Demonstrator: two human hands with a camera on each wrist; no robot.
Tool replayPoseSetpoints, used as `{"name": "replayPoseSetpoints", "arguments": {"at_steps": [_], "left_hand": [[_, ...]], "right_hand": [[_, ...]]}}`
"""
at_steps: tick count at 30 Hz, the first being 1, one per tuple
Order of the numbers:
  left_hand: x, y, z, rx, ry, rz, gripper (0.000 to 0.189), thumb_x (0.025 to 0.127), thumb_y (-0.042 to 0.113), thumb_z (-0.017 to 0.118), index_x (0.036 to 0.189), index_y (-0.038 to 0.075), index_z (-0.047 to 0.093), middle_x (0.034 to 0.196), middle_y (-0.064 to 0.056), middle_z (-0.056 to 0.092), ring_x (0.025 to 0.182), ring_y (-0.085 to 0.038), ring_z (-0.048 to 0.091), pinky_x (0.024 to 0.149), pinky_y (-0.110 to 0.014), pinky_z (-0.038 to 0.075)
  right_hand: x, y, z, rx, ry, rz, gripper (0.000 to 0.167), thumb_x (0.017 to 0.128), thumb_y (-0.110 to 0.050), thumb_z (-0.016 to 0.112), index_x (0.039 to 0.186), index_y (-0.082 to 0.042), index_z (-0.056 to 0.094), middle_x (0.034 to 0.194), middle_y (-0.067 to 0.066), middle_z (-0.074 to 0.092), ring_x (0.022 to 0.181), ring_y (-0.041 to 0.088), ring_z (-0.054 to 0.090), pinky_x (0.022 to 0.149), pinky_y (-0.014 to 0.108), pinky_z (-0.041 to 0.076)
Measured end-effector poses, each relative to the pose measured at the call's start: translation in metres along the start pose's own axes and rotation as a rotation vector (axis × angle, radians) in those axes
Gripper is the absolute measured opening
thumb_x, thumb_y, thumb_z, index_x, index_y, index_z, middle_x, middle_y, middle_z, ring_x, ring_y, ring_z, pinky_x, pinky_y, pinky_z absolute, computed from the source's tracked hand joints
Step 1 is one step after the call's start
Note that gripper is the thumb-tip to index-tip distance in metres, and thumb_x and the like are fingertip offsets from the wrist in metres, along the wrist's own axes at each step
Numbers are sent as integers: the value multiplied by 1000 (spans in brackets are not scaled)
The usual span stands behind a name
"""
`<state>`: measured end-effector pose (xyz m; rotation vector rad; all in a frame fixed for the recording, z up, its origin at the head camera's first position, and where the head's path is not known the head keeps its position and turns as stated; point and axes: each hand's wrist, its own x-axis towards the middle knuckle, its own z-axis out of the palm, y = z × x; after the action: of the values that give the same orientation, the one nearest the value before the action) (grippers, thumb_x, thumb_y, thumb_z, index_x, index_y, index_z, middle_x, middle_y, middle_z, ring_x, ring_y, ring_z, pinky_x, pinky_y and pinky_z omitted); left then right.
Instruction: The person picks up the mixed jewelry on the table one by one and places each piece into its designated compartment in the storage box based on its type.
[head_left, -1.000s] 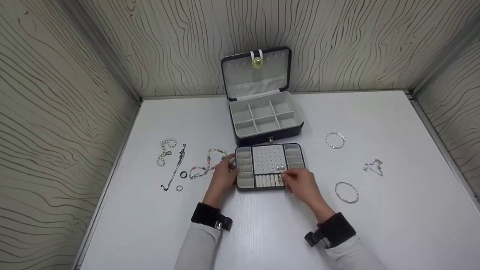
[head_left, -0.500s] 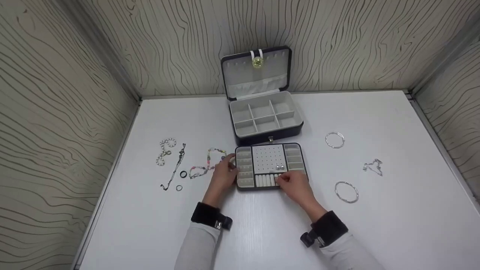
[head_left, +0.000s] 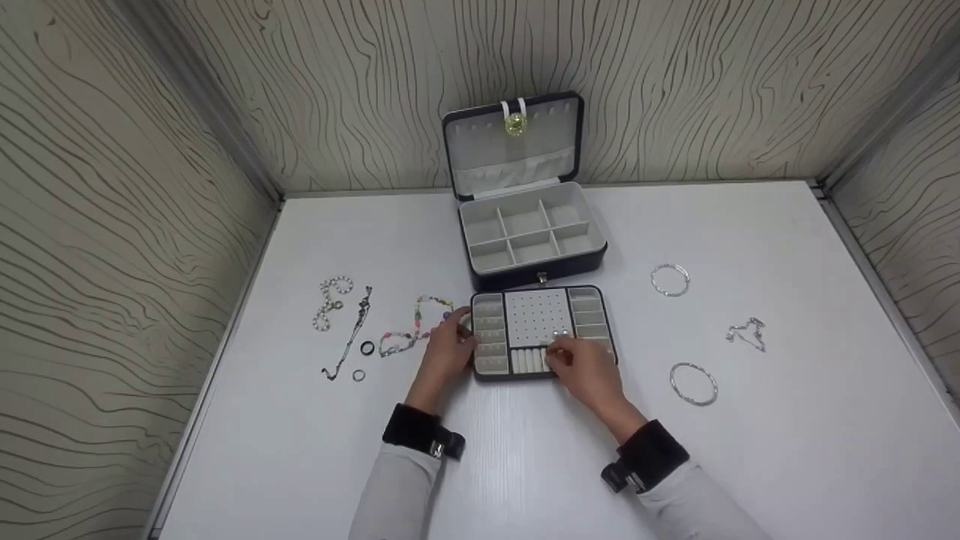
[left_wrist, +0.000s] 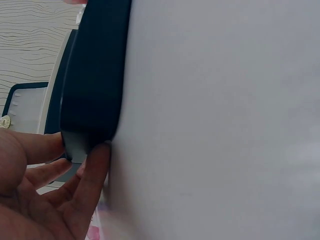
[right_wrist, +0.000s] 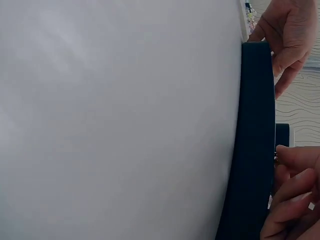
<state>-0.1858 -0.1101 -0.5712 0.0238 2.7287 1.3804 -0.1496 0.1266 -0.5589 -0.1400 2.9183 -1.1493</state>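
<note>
A jewelry tray [head_left: 491, 376] with a dark rim lies flat, with small compartments, a perforated board [head_left: 536, 315] and a row of white ring rolls [head_left: 527, 361]. My left hand [head_left: 448, 349] holds the tray's left side, thumb and fingers at its edge in the left wrist view. Over the right part of the ring rolls, my right hand [head_left: 589, 370] pinches a small shiny piece of jewelry [right_wrist: 276, 156], mostly hidden by the fingertips; its exact kind I cannot tell. Two pearl studs [head_left: 561, 332] sit on the board just above that hand.
Behind the tray stands an open jewelry box [head_left: 487, 282] with its lid raised. At left lie a pearl bracelet [head_left: 325, 307], a dark chain [head_left: 349, 345], a black ring [head_left: 367, 348], a silver ring [head_left: 358, 375] and colorful beads [head_left: 397, 343]. Bangles [head_left: 694, 384] and a silver chain [head_left: 750, 334] lie right.
My right hand has moved left along the ring rolls, then slightly up, covering more of them. My left hand and the tray have stayed in place.
</note>
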Motion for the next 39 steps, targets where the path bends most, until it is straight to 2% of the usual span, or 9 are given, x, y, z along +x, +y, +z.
{"name": "replayPoseSetpoints", "arguments": {"at_steps": [9,16,24,32,39], "left_hand": [[1,-1,1,-12,-1,-4,53,86,-1,62,138,4,52,89,-8,63,71,-17,56,65,-34,49],[2,-1,2,-11,3,-25,53,87,1,62,139,5,52,89,-7,63,72,-15,56,66,-33,48],[0,0,1,-10,1,-41,53,90,5,64,141,4,50,91,-6,63,73,-15,56,67,-32,47],[1,1,2,-6,2,-55,52,90,5,64,140,6,51,92,-6,64,75,-16,56,69,-33,48],[2,0,3,5,10,-50,51,89,4,64,139,6,53,91,-6,63,75,-16,56,69,-34,48]], "right_hand": [[-1,3,1,-7,-20,-29,11,86,-9,73,96,-9,78,86,1,71,66,11,55,60,32,47],[0,2,1,-25,4,-40,9,84,-6,73,92,-9,77,83,2,70,70,13,59,62,33,49],[-2,1,3,-85,38,-90,9,82,-4,73,88,-9,77,84,3,71,76,19,65,66,37,52],[-4,1,-3,-181,-48,-174,13,84,-4,72,95,-8,78,88,5,68,81,26,65,68,41,52],[-3,3,-8,-135,-127,-172,16,88,-3,68,101,-6,76,100,9,68,97,30,64,84,45,51]]}}
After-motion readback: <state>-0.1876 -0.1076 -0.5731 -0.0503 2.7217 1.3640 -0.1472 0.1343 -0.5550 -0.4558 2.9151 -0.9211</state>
